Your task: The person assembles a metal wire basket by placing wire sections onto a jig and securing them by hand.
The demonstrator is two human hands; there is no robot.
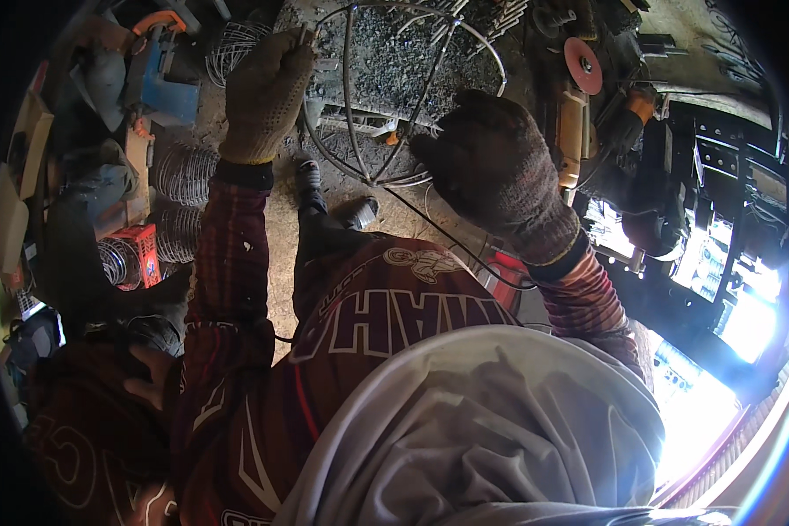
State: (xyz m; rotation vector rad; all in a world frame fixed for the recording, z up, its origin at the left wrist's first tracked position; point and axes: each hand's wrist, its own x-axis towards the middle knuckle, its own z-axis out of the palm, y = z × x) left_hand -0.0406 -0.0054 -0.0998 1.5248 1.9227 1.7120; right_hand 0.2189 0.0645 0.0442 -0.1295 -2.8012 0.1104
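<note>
Draping closest to the camera, a pale cloth (491, 421) covers part of your dark red shirt (403, 294); another person's bare hand (153, 377) shows at your left. Farther out, your light-gloved left hand (267, 98) has its fingers curled closed on a short metal end (303, 36). Your dark-gloved right hand (500, 171) is half curled beside a round wire frame (348, 79); I cannot tell whether it grips it. That frame is between your hands, over a grit-strewn surface (386, 77). Beyond, at left, are wire coils (182, 174) and a red crate (148, 256); at right, a grinder (572, 127) with a pink disc (583, 67).
</note>
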